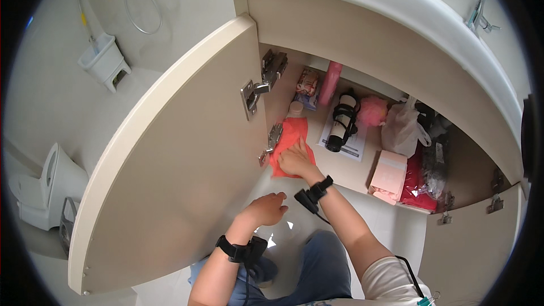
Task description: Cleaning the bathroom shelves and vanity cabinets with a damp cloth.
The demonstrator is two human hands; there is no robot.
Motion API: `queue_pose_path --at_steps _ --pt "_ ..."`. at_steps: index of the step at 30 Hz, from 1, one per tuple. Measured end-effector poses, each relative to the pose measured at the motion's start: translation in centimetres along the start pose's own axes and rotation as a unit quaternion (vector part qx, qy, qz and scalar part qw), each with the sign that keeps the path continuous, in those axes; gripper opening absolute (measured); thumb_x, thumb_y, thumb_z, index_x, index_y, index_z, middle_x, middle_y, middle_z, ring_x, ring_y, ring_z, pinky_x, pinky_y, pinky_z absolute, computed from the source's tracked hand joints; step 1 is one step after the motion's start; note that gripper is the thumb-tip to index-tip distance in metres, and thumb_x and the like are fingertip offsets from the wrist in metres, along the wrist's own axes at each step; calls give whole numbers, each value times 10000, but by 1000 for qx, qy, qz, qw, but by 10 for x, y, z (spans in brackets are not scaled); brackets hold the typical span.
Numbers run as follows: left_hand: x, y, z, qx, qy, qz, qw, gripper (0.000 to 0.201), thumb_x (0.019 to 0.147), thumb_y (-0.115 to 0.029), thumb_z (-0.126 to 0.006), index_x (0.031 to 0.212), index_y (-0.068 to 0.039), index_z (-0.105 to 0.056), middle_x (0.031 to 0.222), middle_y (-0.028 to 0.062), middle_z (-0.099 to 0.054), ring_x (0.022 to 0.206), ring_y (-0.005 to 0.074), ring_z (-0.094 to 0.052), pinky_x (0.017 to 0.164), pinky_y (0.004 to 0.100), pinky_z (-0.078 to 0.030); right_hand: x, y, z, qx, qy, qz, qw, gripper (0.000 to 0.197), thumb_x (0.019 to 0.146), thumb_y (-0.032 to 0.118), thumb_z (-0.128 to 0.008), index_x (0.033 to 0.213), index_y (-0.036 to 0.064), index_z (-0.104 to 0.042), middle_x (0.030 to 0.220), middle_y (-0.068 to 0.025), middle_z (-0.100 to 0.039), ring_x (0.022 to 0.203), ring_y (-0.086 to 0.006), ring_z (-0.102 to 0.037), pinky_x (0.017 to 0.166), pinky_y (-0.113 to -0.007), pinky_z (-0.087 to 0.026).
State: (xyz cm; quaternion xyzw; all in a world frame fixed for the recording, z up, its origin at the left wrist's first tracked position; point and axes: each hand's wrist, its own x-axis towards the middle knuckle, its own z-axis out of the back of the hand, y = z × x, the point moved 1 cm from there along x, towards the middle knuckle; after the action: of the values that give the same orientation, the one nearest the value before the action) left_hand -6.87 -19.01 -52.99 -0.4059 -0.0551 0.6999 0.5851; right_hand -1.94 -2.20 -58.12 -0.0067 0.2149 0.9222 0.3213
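My right hand lies on a red-orange cloth at the left end of the cabinet shelf. Its fingers are stretched out over the fabric, and part of the cloth hangs past the shelf's front edge. A white-capped bottle stands right behind the cloth, its lower part hidden. Lower down, outside the cabinet, my left hand hovers with loosely bent fingers apart and nothing in them. The open cabinet door is beside it on the left.
On the shelf are a pink bottle, a black-and-white cylinder with a cord on papers, a pink bath puff, a white plastic bag and a pink box. Metal hinges jut out near my right hand. A toilet stands far left.
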Motion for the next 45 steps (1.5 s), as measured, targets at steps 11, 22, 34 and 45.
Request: queue_pose_path --at_steps 11,22,34,45 --pt "3 -2 -2 24 -1 -8 1000 379 881 -244 -468 1209 -54 -451 1061 150 -584 1033 297 -530 883 365 -411 18 -3 -9 -18 -94 -33 995 460 838 322 -356 879 -39 -637 960 -218 -607 1049 -343 -495 1048 -475 -140" --pt "4 -5 5 6 23 0 1000 404 884 -249 -452 1231 -44 -422 1181 182 -511 1094 326 -493 908 406 -403 33 -20 6 -43 -28 -67 996 463 849 329 -328 961 17 -652 1091 -174 -583 1149 -307 -423 1051 -462 -138" --pt "5 3 -1 15 -15 -5 1000 387 878 -253 -476 1203 -45 -452 1046 154 -583 1009 306 -539 864 377 -418 -26 -13 -11 -53 -157 -35 986 491 847 369 -349 967 0 -651 1054 -215 -587 1128 -357 -438 1042 -494 -139" --pt "7 -6 3 19 12 -7 1000 399 878 -241 -472 1218 -35 -440 1121 179 -545 1064 315 -508 902 381 -402 13 -33 -13 -75 -205 -76 973 509 851 390 -361 933 -19 -652 1058 -240 -574 1130 -344 -438 1058 -464 -139"
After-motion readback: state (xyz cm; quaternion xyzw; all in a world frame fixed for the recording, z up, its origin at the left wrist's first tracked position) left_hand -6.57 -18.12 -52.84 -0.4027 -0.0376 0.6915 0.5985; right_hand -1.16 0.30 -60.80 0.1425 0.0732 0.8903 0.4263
